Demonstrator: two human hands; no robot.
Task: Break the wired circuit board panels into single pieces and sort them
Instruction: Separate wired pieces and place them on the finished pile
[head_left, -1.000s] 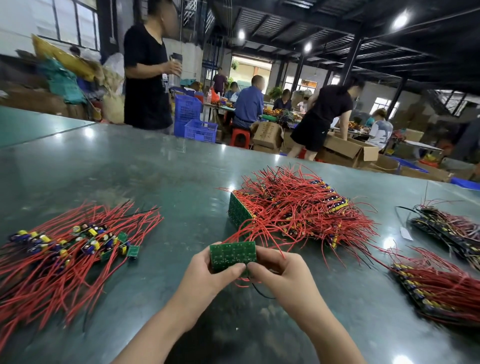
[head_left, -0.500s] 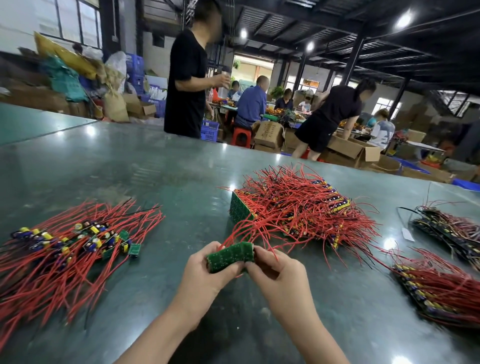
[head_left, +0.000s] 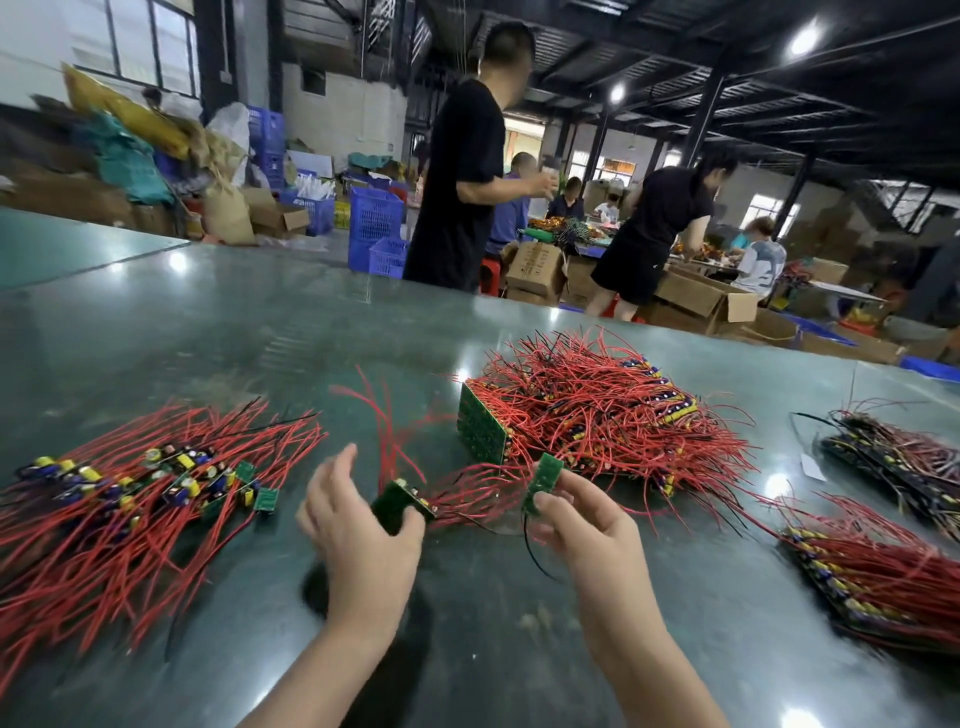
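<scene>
Just in front of the panel stack (head_left: 483, 431), the left hand (head_left: 358, 540) pinches one board (head_left: 397, 504) and the right hand (head_left: 587, 519) pinches another board (head_left: 543, 480).

we have one view only, a wide-angle camera worn on the head, looking forward and down over the green table (head_left: 218, 332). it sits close above the hands: the left hand (head_left: 358, 530) and right hand (head_left: 587, 519) fill the lower middle, with forearms running in from the bottom edge. the table edge bends with the lens. beyond the table's far edge we look level into a workshop with people (head_left: 462, 187) standing.
</scene>
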